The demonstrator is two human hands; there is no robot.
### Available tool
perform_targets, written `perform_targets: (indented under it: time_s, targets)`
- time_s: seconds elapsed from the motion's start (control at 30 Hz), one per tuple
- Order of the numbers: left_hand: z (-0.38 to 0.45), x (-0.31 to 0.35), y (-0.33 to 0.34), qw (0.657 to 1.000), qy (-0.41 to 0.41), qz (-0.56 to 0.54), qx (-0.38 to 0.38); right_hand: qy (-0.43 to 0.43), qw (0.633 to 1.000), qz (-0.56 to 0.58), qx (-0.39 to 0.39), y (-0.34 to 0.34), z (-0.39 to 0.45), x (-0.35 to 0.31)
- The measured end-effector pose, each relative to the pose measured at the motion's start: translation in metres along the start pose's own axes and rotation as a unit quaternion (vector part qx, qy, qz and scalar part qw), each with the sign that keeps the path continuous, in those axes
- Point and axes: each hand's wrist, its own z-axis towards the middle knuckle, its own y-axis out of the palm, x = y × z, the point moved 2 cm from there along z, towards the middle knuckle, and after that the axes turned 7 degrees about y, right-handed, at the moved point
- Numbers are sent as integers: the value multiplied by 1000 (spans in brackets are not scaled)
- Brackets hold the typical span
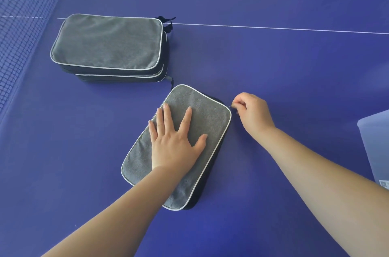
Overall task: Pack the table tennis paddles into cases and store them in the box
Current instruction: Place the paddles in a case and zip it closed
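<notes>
Paddle case [202,122] being zipped: left hand [175,141] presses flat, fingers spread; right hand [251,112] pinches zipper pull [231,106]. Next: finish zip, then box [376,147].

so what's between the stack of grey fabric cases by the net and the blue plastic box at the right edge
In the head view, only bare blue table lies between the stack of grey fabric cases and the blue plastic box.

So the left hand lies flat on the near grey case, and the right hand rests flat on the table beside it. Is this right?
Not quite. In the head view the left hand does lie flat on the near grey case, but the right hand is not flat: its fingers pinch something small, probably the zipper pull, at the case's far right corner.
</notes>
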Motion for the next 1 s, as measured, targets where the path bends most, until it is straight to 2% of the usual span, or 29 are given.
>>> perform_targets:
  time_s: [0.7,0.87,1.0]
  targets:
    - [2,-2,3,1000,7,-20,-2,-86,988,-115,-61,58,72,-96]
    - [3,-2,5,1000,7,-27,-1,-71,984,-151,-53,67,74,-107]
    - [3,-2,5,1000,3,-29,0,-17,994,-85,-73,60,70,-102]
